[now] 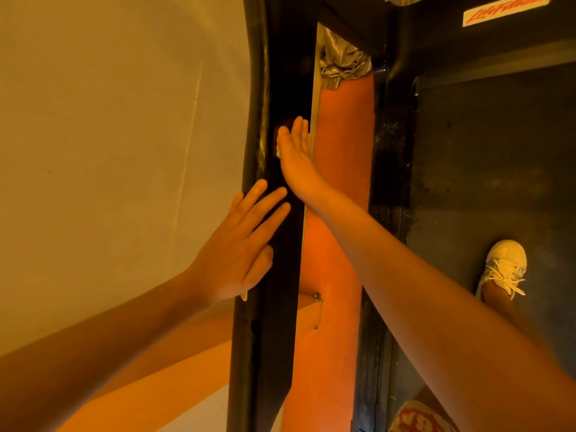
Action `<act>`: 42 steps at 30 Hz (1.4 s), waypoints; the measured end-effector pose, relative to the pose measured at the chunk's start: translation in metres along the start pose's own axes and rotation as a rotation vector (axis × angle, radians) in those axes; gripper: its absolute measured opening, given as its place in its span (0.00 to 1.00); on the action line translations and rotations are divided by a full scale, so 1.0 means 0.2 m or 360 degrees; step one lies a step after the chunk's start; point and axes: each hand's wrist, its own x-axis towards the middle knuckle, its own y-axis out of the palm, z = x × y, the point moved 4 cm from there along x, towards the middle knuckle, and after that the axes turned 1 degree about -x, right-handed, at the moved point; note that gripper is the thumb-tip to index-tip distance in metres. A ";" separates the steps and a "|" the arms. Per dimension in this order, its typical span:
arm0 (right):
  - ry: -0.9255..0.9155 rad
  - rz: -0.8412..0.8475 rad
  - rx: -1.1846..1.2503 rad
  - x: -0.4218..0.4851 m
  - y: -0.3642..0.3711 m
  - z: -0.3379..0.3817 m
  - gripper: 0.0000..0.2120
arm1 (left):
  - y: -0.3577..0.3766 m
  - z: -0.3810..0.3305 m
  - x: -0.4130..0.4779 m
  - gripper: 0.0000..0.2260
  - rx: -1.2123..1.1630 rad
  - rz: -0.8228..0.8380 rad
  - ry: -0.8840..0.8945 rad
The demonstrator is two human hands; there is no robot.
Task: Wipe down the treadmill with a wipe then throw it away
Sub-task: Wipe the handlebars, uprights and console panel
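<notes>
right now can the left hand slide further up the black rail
Probably not far: the right hand lies flat on the black rail just beyond the fingertips of the left hand.

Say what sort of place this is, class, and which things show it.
Probably a gym or workout room: a dark treadmill belt with a white sneaker on it, a black handrail, and a red-lettered brand sticker.

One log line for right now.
left hand: flat on black rail | right hand: flat, farther up rail | wipe: not clearly visible
</notes>
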 end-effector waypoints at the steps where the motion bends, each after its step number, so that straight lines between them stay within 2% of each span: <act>1: 0.0009 -0.0009 0.0012 -0.01 0.00 0.01 0.29 | 0.00 -0.02 -0.02 0.27 -0.0004 0.0012 -0.0048; 3: 0.0029 -0.0033 0.0044 -0.03 0.01 0.02 0.29 | 0.00 -0.06 -0.12 0.28 0.0009 0.0085 -0.0045; 8: 0.0008 -0.0076 0.0143 -0.04 0.00 0.00 0.30 | 0.08 -0.07 -0.36 0.26 0.0218 0.0263 0.0366; 15: 0.0006 -0.0191 0.0120 -0.02 -0.02 -0.06 0.35 | 0.16 -0.04 -0.30 0.27 0.0100 0.0075 0.0493; 29: -0.0010 -0.0155 0.0126 -0.10 0.09 -0.07 0.33 | 0.18 -0.04 -0.31 0.26 0.0038 -0.0051 0.0461; 35: 0.0212 -0.0226 0.0173 -0.06 0.04 -0.09 0.34 | 0.18 -0.03 -0.30 0.25 0.0040 -0.0062 0.0501; 42: 0.0021 -0.0195 0.0127 -0.08 0.07 -0.10 0.32 | 0.18 -0.02 -0.30 0.25 0.0043 -0.0077 0.0538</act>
